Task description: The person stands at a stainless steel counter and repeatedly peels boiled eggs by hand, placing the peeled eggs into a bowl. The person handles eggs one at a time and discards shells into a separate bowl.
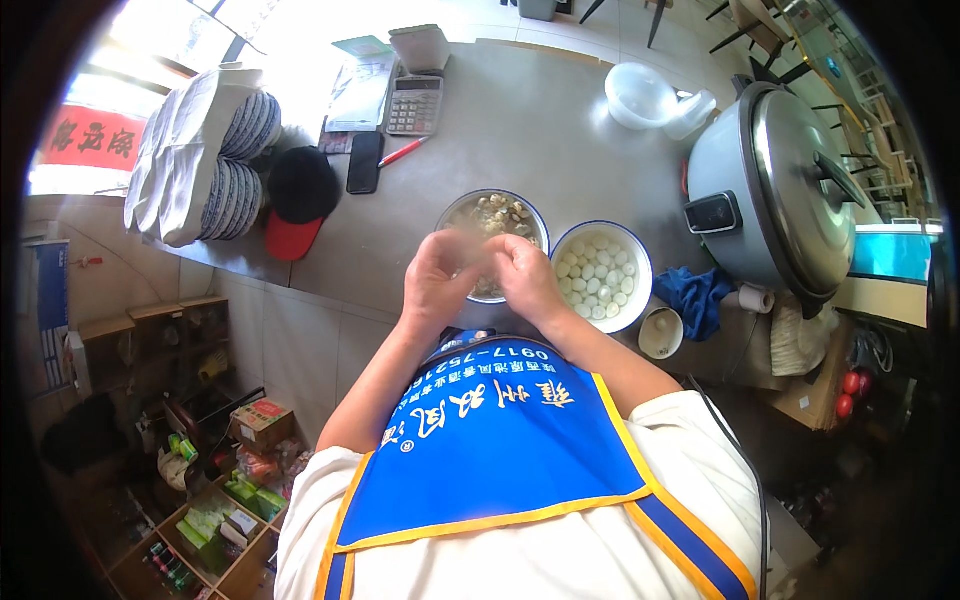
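Note:
My left hand [441, 281] and my right hand [523, 277] meet over the near part of a blue-rimmed bowl [537, 217]. Their fingertips come together around something small that is blurred and mostly hidden. Speckled pieces, seemingly quail eggs or their shells [501, 212], lie in the far part of that bowl. Touching or nearly touching it on the right is a second white bowl with a blue rim [645, 279], which holds many peeled, whitish small eggs [596, 274]. A small white cup [661, 334] stands just nearer and right of that bowl.
A big electric cooker [724, 187] stands at the right, beside a blue cloth [694, 300]. Clear plastic containers [640, 96] are at the back right. Leftward on the metal table [517, 135] are a phone [364, 163], a calculator [415, 105], a red pen [403, 151], a cap [302, 187] and stacked patterned dishes [232, 196].

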A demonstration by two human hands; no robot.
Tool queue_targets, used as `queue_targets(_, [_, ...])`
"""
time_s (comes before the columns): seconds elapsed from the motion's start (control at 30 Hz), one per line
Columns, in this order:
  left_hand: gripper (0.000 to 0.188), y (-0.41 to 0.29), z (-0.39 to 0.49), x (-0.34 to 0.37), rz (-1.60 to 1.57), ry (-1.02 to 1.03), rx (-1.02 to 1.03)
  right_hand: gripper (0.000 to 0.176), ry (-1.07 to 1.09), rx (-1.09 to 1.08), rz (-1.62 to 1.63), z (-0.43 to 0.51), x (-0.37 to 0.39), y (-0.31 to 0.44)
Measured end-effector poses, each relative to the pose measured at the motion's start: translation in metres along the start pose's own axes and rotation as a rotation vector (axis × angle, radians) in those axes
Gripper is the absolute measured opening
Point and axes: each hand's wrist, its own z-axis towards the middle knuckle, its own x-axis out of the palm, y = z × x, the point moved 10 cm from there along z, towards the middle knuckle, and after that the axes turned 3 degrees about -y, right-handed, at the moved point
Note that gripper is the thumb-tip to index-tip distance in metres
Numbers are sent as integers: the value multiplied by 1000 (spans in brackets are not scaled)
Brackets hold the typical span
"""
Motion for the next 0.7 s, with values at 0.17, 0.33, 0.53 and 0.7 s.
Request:
queue_targets(0.17, [40, 1, 0, -3, 237, -18, -46, 21, 21, -52, 251, -4, 2, 19])
queue_targets(0.33, [45, -26, 1, 2, 438, -9, 143, 16, 6, -69, 197, -1, 1, 30])
queue_targets(0.53, [44, -42, 2, 6, 491, 13, 228, 14, -46, -183, -29, -2, -9, 46])
queue_targets(0.7, [39, -46, 1, 9, 538, 11, 305, 15, -76, -131, -53, 0, -11, 44])
